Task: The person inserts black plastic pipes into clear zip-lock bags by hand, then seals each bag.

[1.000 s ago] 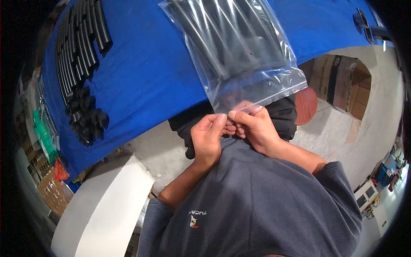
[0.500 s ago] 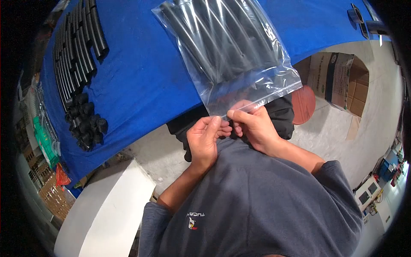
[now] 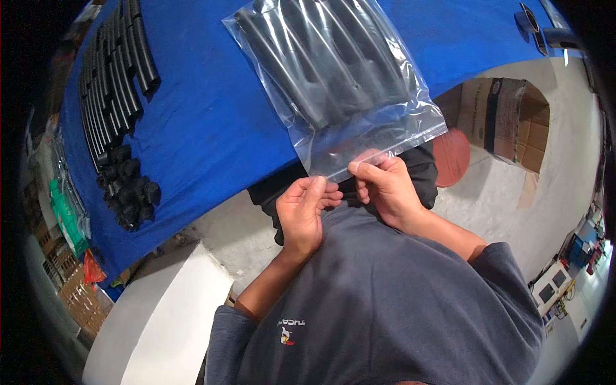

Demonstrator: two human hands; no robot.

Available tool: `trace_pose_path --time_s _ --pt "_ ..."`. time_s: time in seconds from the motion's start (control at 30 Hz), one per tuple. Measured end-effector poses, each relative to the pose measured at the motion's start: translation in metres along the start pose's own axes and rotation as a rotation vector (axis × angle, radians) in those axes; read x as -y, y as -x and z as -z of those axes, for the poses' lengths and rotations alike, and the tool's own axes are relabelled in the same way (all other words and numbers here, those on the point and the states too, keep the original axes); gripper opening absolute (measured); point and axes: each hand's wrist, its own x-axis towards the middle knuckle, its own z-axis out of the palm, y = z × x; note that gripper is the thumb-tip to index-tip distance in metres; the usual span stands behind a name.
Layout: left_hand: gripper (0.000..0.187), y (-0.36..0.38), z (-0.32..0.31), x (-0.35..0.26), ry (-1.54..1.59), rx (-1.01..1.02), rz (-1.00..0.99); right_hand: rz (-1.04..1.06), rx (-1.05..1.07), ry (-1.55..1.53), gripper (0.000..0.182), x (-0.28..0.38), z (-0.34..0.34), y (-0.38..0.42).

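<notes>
A clear zip-lock bag [image 3: 359, 138] lies over the near edge of the blue-covered table, with several black tubes [image 3: 321, 64] side by side inside it. My left hand [image 3: 305, 208] pinches the left corner of the bag's zip edge between thumb and fingers. A little to the right, my right hand [image 3: 388, 186] grips the same edge, its thumb on top and fingers partly seen through the film. The rest of the zip edge runs free to the right corner.
On the blue cloth [image 3: 199, 115] at the left lie rows of loose black tubes [image 3: 112, 77] and a heap of black caps [image 3: 128, 192]. Dark ring-like parts [image 3: 529, 25] sit far right. A cardboard box [image 3: 513, 122], a round reddish seat [image 3: 452, 157] and a white block [image 3: 160, 314] stand below.
My right hand has slid slightly right along the zip edge, widening the gap between my hands. The left hand has shifted slightly left, still pinching the corner.
</notes>
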Motion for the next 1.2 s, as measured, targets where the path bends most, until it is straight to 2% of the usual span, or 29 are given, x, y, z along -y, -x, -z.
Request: trace_pose_path --time_s 0.5,0.8,0.93,1.2 --pt "0.017 0.002 -0.002 0.000 -0.003 -0.009 -0.008 0.056 -0.043 -0.017 0.012 0.001 0.009 0.000" --pt "0.017 0.002 -0.002 0.000 0.011 -0.007 -0.007 0.010 -0.076 -0.066 0.011 0.009 0.008 0.005" --pt "0.017 0.002 0.000 0.001 0.019 -0.021 -0.003 0.089 -0.094 -0.028 0.011 0.011 0.018 0.002" --pt "0.017 0.001 -0.001 0.000 0.015 -0.015 -0.022 0.105 -0.124 -0.091 0.011 0.016 0.021 0.005"
